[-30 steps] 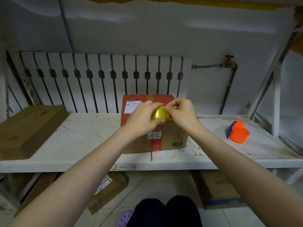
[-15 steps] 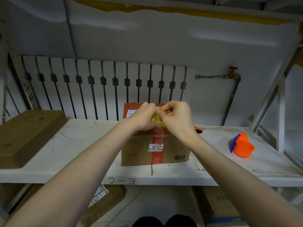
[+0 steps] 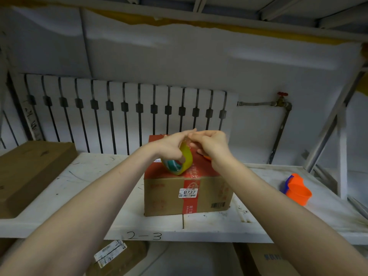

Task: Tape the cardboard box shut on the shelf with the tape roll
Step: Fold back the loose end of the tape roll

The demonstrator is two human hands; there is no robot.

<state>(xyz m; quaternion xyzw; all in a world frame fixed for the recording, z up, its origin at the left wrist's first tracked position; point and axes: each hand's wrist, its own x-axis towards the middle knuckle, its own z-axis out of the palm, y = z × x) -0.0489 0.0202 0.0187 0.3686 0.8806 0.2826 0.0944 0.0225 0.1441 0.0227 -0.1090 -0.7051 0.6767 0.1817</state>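
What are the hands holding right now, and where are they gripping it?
The left hand holds the yellowish tape roll, fingers through its core. The right hand pinches at the roll's top edge, seemingly the tape end.

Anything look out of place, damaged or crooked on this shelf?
Nothing stands out. The cardboard box sits flat and looks undamaged, both hands hold the tape roll over it, and the orange cup stands upright to the right.

Tape roll [image 3: 182, 163] above box [image 3: 187, 194]
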